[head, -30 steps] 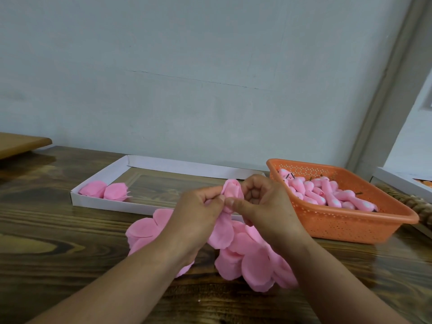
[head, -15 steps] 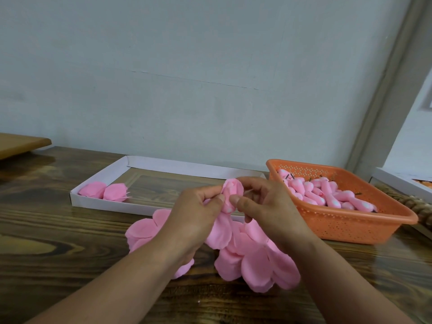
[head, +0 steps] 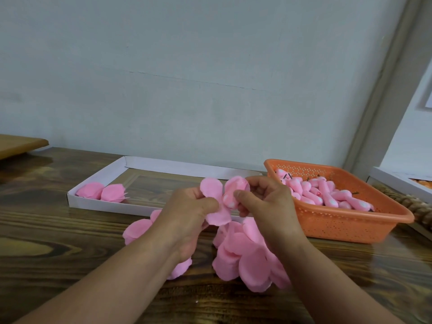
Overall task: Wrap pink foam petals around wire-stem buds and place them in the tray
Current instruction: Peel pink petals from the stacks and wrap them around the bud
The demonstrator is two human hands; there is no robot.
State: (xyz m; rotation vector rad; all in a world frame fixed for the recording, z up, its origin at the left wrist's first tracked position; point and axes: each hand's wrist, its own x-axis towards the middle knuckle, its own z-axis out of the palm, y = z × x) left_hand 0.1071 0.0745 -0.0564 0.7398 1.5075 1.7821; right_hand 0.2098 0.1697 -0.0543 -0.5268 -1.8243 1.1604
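My left hand (head: 187, 211) pinches a pink foam petal (head: 214, 202) held upright above the table. My right hand (head: 268, 202) pinches a bud with a petal partly wrapped round it (head: 235, 191), right beside that loose petal. Its wire stem is hidden. Under my hands lies a heap of loose pink petals (head: 245, 256). The white tray (head: 98, 181) sits behind, with two wrapped pink buds (head: 102, 192) at its left end. An orange basket (head: 339, 220) on the right holds several bare pink buds (head: 327, 195).
The dark wooden table (head: 58, 242) carries everything. A wooden board (head: 18, 143) juts in at the far left. At the right edge are a second white tray (head: 397, 181) and a woven brown thing (head: 418, 206). The grey wall stands close behind.
The loose petal has come up and spread open in my left hand, apart from the bud. My right hand has shifted slightly right with the bud.
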